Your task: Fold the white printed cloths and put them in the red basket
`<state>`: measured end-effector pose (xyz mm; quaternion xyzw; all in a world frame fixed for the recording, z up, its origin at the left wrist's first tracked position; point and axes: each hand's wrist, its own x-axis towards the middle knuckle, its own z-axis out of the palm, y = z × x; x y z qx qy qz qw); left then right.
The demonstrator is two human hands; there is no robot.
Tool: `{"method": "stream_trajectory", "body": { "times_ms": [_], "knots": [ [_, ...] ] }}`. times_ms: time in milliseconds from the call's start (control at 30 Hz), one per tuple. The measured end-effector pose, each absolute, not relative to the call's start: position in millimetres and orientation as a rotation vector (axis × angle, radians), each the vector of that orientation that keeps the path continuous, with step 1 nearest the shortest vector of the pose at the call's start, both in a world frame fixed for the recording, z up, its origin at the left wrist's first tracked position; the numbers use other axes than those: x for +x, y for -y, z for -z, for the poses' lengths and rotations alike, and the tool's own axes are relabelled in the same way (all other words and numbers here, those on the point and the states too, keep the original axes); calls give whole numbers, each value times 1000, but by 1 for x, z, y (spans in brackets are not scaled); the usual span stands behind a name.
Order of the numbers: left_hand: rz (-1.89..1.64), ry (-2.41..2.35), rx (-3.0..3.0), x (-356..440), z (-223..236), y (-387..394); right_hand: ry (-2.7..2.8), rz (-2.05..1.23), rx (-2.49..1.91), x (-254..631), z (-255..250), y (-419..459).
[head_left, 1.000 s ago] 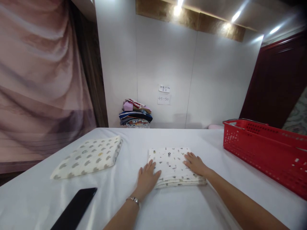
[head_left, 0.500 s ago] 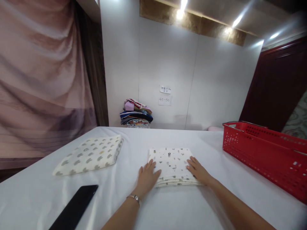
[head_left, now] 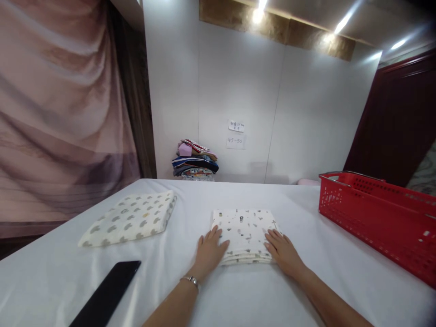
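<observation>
A folded white cloth with small grey-green prints (head_left: pixel 243 234) lies flat in front of me, its layered edge facing my side. On its left edge rests my left hand (head_left: pixel 209 254), fingers spread, a silver band at the wrist. My right hand (head_left: pixel 284 252) lies on the cloth's right side near the front corner, with the fingers stretched out flat. Neither hand grips the fabric. Farther left lies another folded cream cloth with grey mushroom-like shapes (head_left: pixel 132 218).
A black flat slab like a phone (head_left: pixel 107 293) lies at the front left of the white-covered table (head_left: pixel 163 277). At the right stands a red perforated basket (head_left: pixel 374 218) with metal handles. Against the back wall rises a pile of folded fabrics (head_left: pixel 195 161).
My right hand has shifted a little toward me along the cloth's right edge, its forearm swinging left. The left hand stays nearly where it was. The view has moved slightly.
</observation>
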<state>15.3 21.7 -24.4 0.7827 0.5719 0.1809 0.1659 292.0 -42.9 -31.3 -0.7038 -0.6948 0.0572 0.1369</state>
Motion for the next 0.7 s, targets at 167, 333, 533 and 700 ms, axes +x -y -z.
{"method": "stream_trajectory", "body": {
  "times_ms": [167, 333, 533, 700],
  "knots": [
    [-596, -1656, 2161, 13, 29, -25, 1983, -216, -2006, 291, 33, 47],
    [-612, -1694, 2131, 9, 20, -21, 1678, -233, -1897, 306, 50, 50],
    [-606, -1745, 2151, 7, 14, -16, 1363, -417, -1968, 326, 51, 46],
    [-608, -1735, 2117, 6, 13, -15, 1369, -522, -2160, 335, 25, 33]
  ]
}}
